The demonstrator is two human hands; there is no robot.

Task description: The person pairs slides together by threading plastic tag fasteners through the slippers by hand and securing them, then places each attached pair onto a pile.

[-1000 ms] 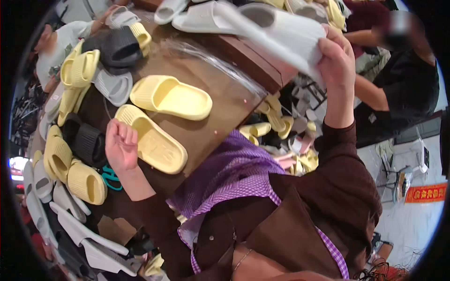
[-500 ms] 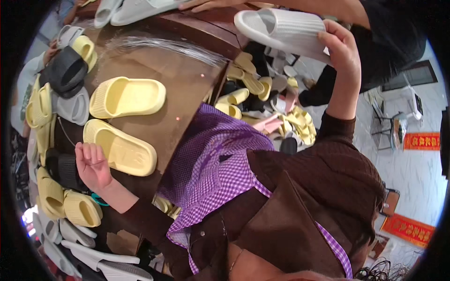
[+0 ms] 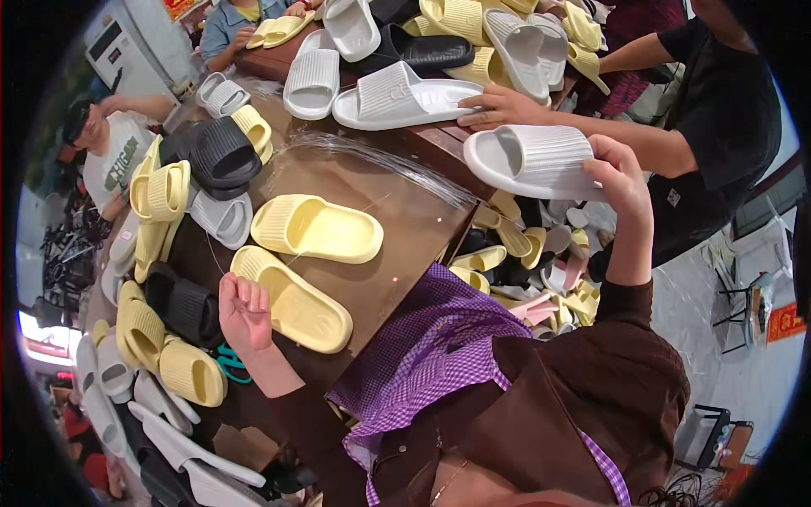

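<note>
My right hand [image 3: 621, 173] is raised at the right, closed around one end of a light grey slide slipper [image 3: 532, 160], held in the air beyond the table edge. My left hand [image 3: 245, 313] is curled closed beside a pale yellow slide [image 3: 300, 308]. A thin thread [image 3: 214, 253] runs up from its fingers; the grip itself is partly hidden. A second yellow slide [image 3: 325, 230] lies just beyond the first on the brown tabletop [image 3: 363, 169]. Another fine line crosses the yellow slides.
Black, grey and yellow slides crowd the left side, with teal-handled scissors [image 3: 232, 363] among them. Across the table, a person's hand [image 3: 507, 110] touches a white slide [image 3: 405, 97]. Clear plastic wrap [image 3: 380, 160] lies along the far edge. More slippers are heaped below at the right.
The view has shifted up and left, so more of the far table and people shows. My right hand still holds the grey slide, and my left hand stays curled by the yellow pair.
</note>
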